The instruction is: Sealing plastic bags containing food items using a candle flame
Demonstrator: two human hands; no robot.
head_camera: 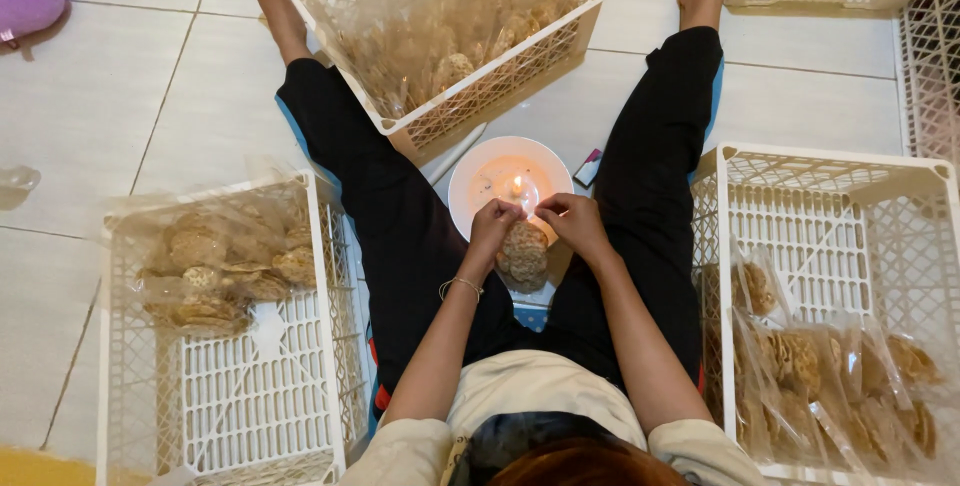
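Left hand (493, 221): fingers pinched on the top edge of a small clear plastic bag of round brown crackers (524, 252), wrist bent down, a thin bracelet on it, forearm running back toward the body.
Right hand (572, 220): pinched on the same bag edge, just beside the left hand; the fingertips of the two almost meet.
Bag in hand: hangs below both hands, its mouth held right next to the small lit candle flame (517, 186) (whether the plastic touches the flame cannot be told).
Just beyond the hands: a round white plate (470, 191) on the floor carries the candle.
Farther ahead: a white plastic lattice crate (562, 46) lined with clear plastic, holding loose crackers.
To the right of the hands: a white crate (830, 216) with a number of packed bags lying in its near half, by my reading the finished share; the far half is bare.
To the left: a third white crate (250, 386) with a plastic-wrapped heap of crackers, seemingly yet to be bagged.
Progress: partway, judging by both stocks.
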